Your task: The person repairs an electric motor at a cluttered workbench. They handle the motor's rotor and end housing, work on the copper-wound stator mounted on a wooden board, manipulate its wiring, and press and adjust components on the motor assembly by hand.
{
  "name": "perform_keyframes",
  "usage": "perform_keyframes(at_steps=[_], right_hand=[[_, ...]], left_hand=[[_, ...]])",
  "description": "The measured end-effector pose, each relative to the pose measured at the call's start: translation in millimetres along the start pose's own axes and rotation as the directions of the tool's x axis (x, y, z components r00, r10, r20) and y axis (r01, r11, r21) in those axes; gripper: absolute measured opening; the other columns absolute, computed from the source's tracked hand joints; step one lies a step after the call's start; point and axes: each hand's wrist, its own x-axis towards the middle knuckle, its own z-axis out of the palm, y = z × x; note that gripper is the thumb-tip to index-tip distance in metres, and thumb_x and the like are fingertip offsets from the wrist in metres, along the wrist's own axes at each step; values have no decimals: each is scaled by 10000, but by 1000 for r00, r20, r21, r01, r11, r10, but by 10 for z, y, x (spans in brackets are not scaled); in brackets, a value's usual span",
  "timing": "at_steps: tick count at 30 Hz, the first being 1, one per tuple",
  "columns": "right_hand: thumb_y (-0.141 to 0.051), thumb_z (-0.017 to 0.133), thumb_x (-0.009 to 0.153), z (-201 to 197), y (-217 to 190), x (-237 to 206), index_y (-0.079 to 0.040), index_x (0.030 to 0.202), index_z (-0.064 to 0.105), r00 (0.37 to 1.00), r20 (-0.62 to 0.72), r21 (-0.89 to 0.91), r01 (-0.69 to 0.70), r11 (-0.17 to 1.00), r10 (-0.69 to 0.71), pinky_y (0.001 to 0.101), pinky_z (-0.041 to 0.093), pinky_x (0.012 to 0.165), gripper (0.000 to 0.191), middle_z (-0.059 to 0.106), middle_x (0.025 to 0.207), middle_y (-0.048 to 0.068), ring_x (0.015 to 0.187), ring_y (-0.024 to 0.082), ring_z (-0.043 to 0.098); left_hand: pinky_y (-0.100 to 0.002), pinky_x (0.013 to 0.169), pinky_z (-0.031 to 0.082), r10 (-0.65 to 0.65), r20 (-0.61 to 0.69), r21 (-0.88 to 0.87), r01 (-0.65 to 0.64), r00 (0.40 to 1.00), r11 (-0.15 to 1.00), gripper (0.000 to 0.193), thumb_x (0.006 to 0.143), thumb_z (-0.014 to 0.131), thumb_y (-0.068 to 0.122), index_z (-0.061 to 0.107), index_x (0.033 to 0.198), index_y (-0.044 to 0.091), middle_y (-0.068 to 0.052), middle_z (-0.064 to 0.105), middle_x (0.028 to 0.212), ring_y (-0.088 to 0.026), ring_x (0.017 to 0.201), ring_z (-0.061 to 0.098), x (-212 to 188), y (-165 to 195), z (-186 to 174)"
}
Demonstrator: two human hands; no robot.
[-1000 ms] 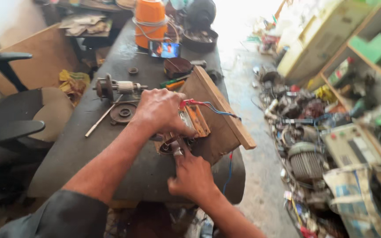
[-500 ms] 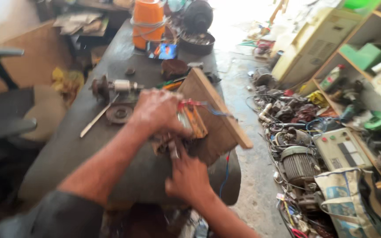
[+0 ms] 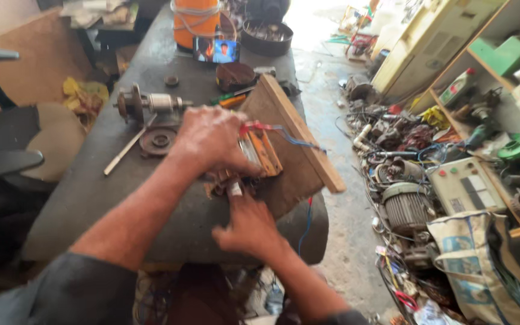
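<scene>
Head view: left hand (image 3: pixel 212 141) clamps the orange-and-copper wound stator core (image 3: pixel 260 153) on the grey bench (image 3: pixel 79 198); right hand (image 3: pixel 251 225) pinches its small pale-tipped end (image 3: pixel 235 189). Probably heavy, stiff; windings fragile, so grip the laminations.

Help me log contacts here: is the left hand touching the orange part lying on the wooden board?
Touching. The head view shows the left hand pressed over the orange part on the wooden board, its fingers covering the part's near end with no gap.

orange coil block (image 3: pixel 264 151), grey table (image 3: pixel 85 192)
</scene>
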Motion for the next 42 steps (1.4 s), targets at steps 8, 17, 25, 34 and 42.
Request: perform_keyframes(at_steps=[8, 17, 25, 34, 42], right_hand=[[-399, 741, 681, 70, 35, -33, 130, 1436, 434, 994, -29, 253, 108, 961, -104, 482, 471, 1027, 972, 578, 1344, 342, 1238, 465, 573], [-442, 727, 722, 227, 138, -35, 10, 1400, 520, 983, 123, 287, -165, 944, 135, 456, 471, 1092, 841, 624, 1369, 262, 1297, 399, 607], [-429, 686, 694, 284, 63, 21, -8, 1318, 610, 981, 130, 415, -183, 891, 141, 432, 506, 1077, 757, 691, 1329, 214, 1261, 355, 670], [-377, 729, 724, -15, -42, -56, 191, 1526, 277, 964, -189, 415, 253, 874, -190, 530, 393, 1097, 1082, 457, 1453, 410, 1374, 523, 460], [-303, 686, 581, 60, -25, -128, 21, 1185, 704, 995, -87, -206, 25, 978, -44, 513, 598, 710, 686, 660, 1306, 279, 783, 414, 715]], left_hand=[[-492, 883, 533, 58, -125, 120, -43, 991, 992, 973, 441, 807, 888, 733, 1101, 177, -167, 716, 1080, -373, 1010, 694, 14, 33, 65], [-481, 814, 580, 5, -36, 3, -5, 999, 1000, 941, 427, 790, 826, 727, 1126, 200, -115, 752, 990, -321, 918, 745, -22, 1, 89], [-457, 853, 566, 12, -42, -16, -12, 999, 1000, 882, 454, 816, 794, 738, 1072, 169, -122, 745, 992, -322, 924, 734, -12, 31, 153], [-469, 825, 562, 48, -116, 9, -48, 992, 999, 905, 431, 827, 787, 738, 1114, 201, -136, 748, 989, -338, 925, 730, -54, -32, 80], [-490, 837, 551, 61, -149, -1, -62, 987, 998, 889, 438, 831, 822, 742, 1037, 171, -135, 752, 987, -348, 921, 728, -26, 32, 157]])
